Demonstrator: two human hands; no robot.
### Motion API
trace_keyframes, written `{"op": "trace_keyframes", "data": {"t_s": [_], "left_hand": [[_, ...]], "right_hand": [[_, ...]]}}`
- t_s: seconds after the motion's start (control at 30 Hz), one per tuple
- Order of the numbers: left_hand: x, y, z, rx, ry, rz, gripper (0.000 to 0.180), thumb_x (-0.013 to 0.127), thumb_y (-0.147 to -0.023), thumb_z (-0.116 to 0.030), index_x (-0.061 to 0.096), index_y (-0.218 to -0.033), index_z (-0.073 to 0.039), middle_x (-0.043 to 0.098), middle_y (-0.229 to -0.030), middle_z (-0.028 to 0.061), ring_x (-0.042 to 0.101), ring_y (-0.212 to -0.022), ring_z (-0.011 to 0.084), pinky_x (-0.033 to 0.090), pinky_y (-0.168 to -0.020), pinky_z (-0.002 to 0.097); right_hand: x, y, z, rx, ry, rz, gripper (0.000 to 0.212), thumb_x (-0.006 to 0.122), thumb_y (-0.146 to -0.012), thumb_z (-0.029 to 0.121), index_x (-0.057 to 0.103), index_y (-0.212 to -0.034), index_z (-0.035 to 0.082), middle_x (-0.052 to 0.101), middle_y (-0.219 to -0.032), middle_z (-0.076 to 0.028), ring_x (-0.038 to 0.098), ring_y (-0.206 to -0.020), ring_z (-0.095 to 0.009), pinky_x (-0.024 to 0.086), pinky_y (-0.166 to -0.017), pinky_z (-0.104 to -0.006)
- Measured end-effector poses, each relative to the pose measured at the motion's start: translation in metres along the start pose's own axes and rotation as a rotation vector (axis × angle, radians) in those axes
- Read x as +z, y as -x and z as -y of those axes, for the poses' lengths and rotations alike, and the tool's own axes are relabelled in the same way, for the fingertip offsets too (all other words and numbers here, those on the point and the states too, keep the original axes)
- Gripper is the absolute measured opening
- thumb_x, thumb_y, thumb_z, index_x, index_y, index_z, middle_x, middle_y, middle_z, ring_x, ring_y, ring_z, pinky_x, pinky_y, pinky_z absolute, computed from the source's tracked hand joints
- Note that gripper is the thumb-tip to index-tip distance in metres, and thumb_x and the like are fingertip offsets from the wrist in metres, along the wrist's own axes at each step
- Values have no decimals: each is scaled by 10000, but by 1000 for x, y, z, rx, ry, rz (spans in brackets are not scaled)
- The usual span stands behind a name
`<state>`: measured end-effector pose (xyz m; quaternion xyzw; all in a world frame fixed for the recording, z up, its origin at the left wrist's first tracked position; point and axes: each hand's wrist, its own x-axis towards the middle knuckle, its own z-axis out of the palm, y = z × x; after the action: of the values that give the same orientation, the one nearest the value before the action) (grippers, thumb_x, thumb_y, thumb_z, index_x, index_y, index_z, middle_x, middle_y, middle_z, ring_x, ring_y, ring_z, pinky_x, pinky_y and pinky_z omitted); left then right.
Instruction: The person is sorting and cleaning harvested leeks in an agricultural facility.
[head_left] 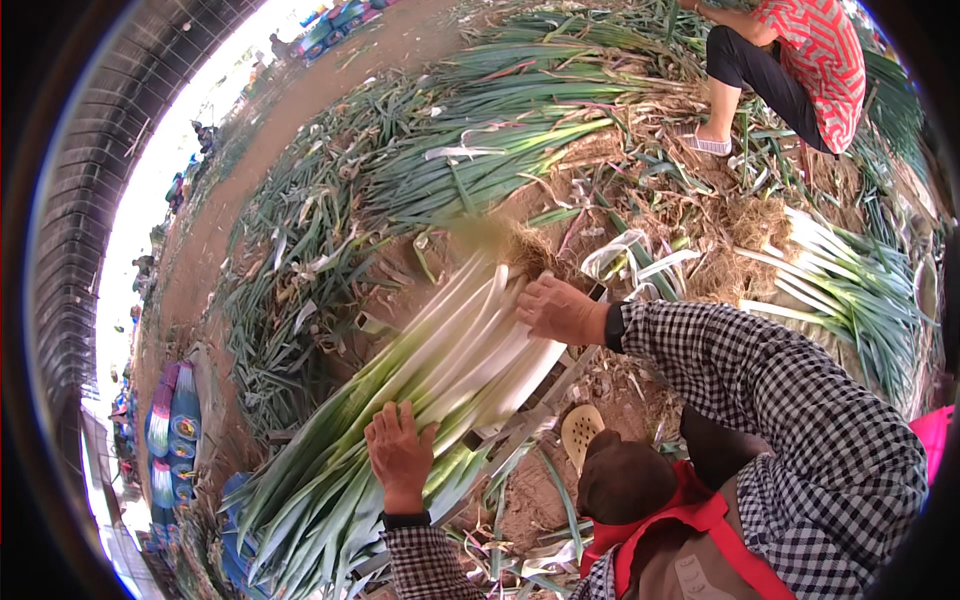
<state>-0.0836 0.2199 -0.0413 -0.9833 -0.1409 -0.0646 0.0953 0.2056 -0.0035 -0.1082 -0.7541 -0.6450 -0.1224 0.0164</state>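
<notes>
A big bundle of large green onions [455, 355] lies slantwise in front of me on a low metal frame [545, 400]. Its white stems and brown roots [528, 252] point away from me, and its green leaves fan out to the lower left. My left hand [400, 448] rests flat on the bundle where white turns to green, fingers spread. Near the root end, my right hand [562, 308] lies across the white stems, its fingers stretched over them and slightly bent. Neither hand lifts a stalk. A blurred spot covers a few root tips.
Loose green onions [500, 120] lie heaped beyond the bundle. Trimmed ones [820, 270] sit on the right. Another person [800, 70] crouches at the upper right. Wrapped bundles [172, 440] stand at the left. Leaf scraps and soil [610, 385] cover the ground by my shoe [580, 435].
</notes>
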Motion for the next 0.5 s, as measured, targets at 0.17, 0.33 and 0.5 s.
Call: {"op": "trace_keyframes", "data": {"t_s": [0.17, 0.33, 0.5], "left_hand": [[22, -20, 23, 112, -101, -46, 559, 686, -844, -422, 578, -1240, -44, 577, -1136, 132, 559, -1064, 317, 432, -923, 448], [25, -23, 7, 129, -126, -47, 560, 697, -835, -403, 567, -1243, -42, 573, -1109, 132, 560, -1055, 318, 431, -906, 453], [6, -33, 1, 31, 1, -33, 424, 660, -895, -343, 624, -1197, -49, 587, -1142, 127, 558, -1082, 313, 429, -919, 454]], "right_hand": [[10, -10, -10, 67, -77, 16, 261, 611, -931, 338, 660, -1027, 101, 622, -994, -39, 594, -994, -195, 484, -829, -357], [17, 2, -20, 74, -189, -20, 188, 623, -907, 266, 670, -950, 89, 617, -966, -49, 616, -963, -225, 527, -791, -356], [13, -7, -31, 121, -396, 108, 331, 631, -929, 371, 698, -1051, 71, 641, -1030, -110, 617, -1008, -315, 533, -862, -398]]}}
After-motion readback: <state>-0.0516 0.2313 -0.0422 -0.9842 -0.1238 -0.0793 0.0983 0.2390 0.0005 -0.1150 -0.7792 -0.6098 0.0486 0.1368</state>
